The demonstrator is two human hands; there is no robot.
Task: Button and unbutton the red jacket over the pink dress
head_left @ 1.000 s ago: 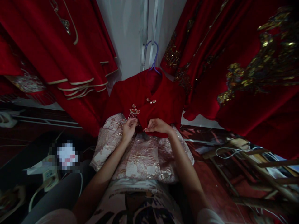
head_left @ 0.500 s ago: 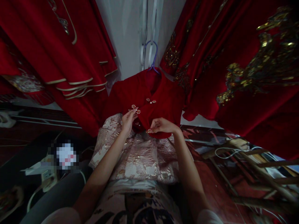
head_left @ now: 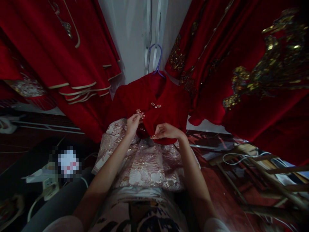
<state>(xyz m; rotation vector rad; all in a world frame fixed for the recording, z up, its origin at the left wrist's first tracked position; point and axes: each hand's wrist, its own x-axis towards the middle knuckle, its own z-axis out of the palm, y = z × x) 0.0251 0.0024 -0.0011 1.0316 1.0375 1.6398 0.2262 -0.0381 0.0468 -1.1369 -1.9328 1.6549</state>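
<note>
Ornament (head_left: 152, 137) (beaded) at right-hand fingers (head_left: 159, 129)

Probable garment workroom or clothing shop, indicated by hanging pale-edged garments (head_left: 87, 61), sequinned garments (head_left: 241, 48) and a red jacket (head_left: 130, 96) on a purple hanger (head_left: 159, 62).

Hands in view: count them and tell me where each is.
2: the left hand at a beaded ornament on the red top, and the right hand lower, near its bottom edge. No others show.
</note>
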